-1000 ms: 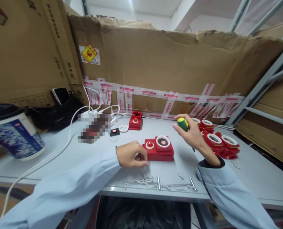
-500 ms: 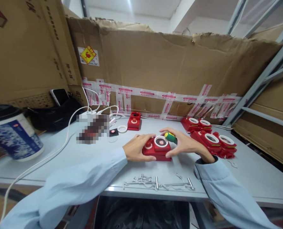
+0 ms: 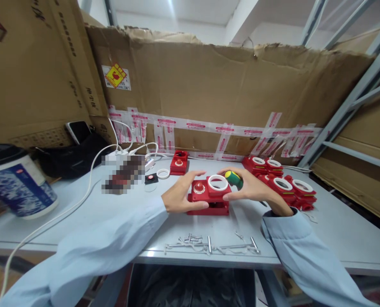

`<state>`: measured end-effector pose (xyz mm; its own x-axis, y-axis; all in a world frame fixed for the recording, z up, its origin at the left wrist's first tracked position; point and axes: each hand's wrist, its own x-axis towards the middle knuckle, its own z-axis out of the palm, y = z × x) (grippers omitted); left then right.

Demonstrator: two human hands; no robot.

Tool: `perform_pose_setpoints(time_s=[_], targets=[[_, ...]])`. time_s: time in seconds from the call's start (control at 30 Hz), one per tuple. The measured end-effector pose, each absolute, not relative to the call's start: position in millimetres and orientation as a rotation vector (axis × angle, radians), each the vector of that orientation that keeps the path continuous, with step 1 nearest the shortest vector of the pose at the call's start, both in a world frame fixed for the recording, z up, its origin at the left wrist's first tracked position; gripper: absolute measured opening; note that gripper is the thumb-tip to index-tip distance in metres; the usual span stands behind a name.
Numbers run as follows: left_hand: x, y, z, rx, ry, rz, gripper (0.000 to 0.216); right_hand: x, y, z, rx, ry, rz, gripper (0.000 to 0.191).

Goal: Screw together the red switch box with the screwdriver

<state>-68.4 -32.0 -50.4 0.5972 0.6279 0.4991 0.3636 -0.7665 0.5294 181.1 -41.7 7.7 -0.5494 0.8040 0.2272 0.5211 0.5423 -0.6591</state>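
A red alarm box in front of me has its cover (image 3: 202,195) raised off its base (image 3: 209,211), with a dark gap between them. The cover carries a red dome lamp (image 3: 198,187) and a white ring (image 3: 218,183). My left hand (image 3: 180,194) is closed around the left end of the box, thumb in front and fingers behind. My right hand (image 3: 249,185) keeps a screwdriver (image 3: 233,180) with a green and yellow handle in its palm; its shaft is hidden. The right thumb and fingers also pinch the cover's right end.
Screws and metal rods (image 3: 209,245) lie at the table's front edge. Several red boxes (image 3: 282,187) stand at right, another red box (image 3: 178,163) at the back. A loose white ring (image 3: 163,173), a black square piece (image 3: 151,178), white cables (image 3: 90,183) and a large cup (image 3: 20,183) are at left.
The cover has come up off the base, showing a gap. The dark disc inside the white ring no longer shows. My left fingers have spread higher behind the box.
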Motion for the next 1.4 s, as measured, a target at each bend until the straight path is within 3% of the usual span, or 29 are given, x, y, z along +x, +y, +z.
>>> perform_pose_setpoints(time_s=[0.13,0.2,0.43,0.7,0.9,0.97,1.07,1.4], targets=[[-70.9,-33.6,-51.4,2.322,0.72,1.516,0.047,190.4,-39.9,14.1,-1.108,-1.991,0.667,0.055],[-66.8,-35.8,-51.7,2.355,0.689,1.614,0.032,195.4,-36.8,14.4,-1.173,-1.762,0.675,0.054],[-34.2,-32.6,-56.0,2.714,0.766,0.845,0.041,195.7,-28.6,8.5,-1.263,-1.463,0.729,0.054],[-33.4,-24.3,-55.0,2.61,0.666,1.135,0.027,192.3,-28.4,5.7,-1.271,-1.51,0.708,0.052],[-109.6,2.2,-45.9,2.506,1.066,1.298,0.03,195.5,-24.2,0.4,-1.27,-1.509,0.701,0.052],[-144.6,17.4,-49.3,2.523,1.364,1.221,0.033,195.1,-24.2,-0.5,-1.284,-1.509,0.701,0.052],[-183.1,37.5,-59.0,2.471,1.826,0.803,0.034,192.9,-25.3,-0.4,-1.307,-1.517,0.704,0.053],[-197.0,51.1,-70.9,2.478,1.974,0.642,0.023,188.1,-29.3,5.1,-1.339,-1.516,0.731,0.057]])
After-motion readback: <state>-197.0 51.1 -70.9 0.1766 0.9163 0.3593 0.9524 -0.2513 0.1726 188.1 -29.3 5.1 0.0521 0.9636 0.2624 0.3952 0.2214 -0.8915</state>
